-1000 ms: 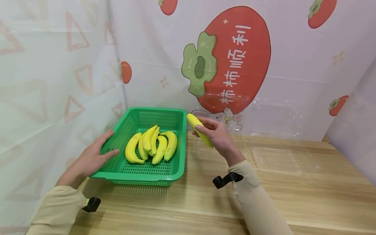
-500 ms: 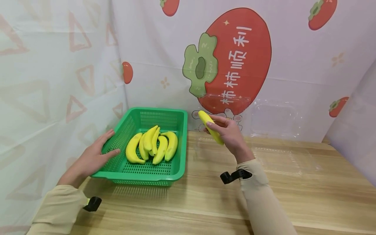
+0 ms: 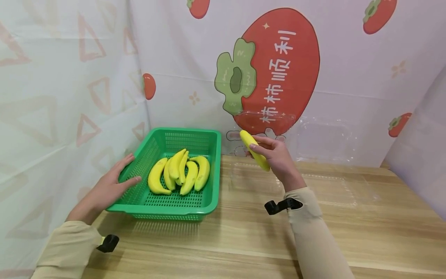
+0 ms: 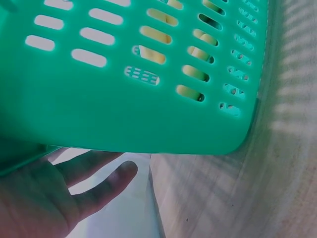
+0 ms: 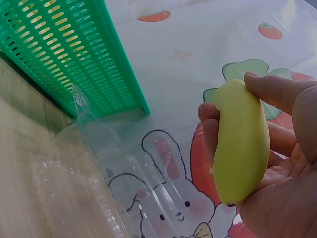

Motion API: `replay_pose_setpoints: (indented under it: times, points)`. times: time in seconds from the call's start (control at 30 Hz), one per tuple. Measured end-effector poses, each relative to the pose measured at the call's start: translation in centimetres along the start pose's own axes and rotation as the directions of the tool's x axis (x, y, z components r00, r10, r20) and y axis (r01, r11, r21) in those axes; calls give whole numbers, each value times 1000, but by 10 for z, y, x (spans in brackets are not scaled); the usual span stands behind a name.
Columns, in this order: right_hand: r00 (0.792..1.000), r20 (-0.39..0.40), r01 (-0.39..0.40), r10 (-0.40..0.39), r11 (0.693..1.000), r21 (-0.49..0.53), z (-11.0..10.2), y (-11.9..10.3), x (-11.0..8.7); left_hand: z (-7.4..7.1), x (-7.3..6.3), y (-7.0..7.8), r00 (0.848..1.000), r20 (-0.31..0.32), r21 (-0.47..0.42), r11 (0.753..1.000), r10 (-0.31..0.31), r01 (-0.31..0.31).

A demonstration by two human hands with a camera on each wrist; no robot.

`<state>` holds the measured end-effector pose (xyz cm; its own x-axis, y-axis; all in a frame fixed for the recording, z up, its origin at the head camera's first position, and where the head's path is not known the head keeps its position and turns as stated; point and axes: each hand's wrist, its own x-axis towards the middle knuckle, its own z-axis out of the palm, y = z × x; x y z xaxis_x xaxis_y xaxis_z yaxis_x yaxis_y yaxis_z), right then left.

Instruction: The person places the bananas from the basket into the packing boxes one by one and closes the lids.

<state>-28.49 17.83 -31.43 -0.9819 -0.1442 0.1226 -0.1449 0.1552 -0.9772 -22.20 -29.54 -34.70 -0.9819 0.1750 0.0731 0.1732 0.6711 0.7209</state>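
Observation:
In the head view my left hand [image 3: 111,186] rests at the left side of a green plastic basket [image 3: 163,209], thumb over the rim and fingers extended outside it. The left wrist view shows those fingers [image 4: 101,193] fairly straight, close below the basket's wall [image 4: 124,119]. Several yellow bananas [image 3: 191,176] lie inside the basket. To its right, my right hand [image 3: 277,157] holds one more banana [image 3: 253,150] above the table, tilted, between thumb and fingers. Seen from the right wrist, this banana [image 5: 240,144] lies along the curled fingers.
Clear plastic clamshell containers [image 3: 324,141] stand with raised lids against the back, right of the basket. A wood-grain table [image 3: 209,248] carries everything. Printed cloth [image 3: 181,54] hangs behind and along the sides. Each wrist wears a black camera mount [image 3: 282,206].
My right hand has moved rightward with the banana, away from the basket, and slowed in the last half second. The left hand and basket have stayed in place.

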Motion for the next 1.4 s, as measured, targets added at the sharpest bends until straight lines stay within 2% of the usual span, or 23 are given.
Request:
replay_pose_setpoints:
  times: [0.2,0.33,0.47,0.57,0.77,1.1,1.4]
  points:
    - [1000,-7,5,-5,1000,-8,-6,1,0,0,1,-1,1000,18,-94,995,-20,22]
    - [1000,-23,-8,8,1000,-20,-10,2,0,-1,2,-4,997,49,-160,985,-56,63]
    - [998,-59,-28,27,999,-22,-15,3,-1,-2,2,-6,991,81,-189,975,-102,116]
    - [997,-70,-34,33,999,-19,-18,3,-2,-2,2,-7,990,89,-198,972,-113,129]
    - [997,-64,-38,37,999,-11,-22,5,-2,-2,0,-6,992,86,-217,970,-88,105]
    - [997,-56,-48,47,999,-14,-26,6,-3,0,1,-12,998,52,-245,969,-18,31]
    - [995,-59,-86,81,993,-81,-28,9,-1,0,1,-12,999,48,-243,970,-18,29]
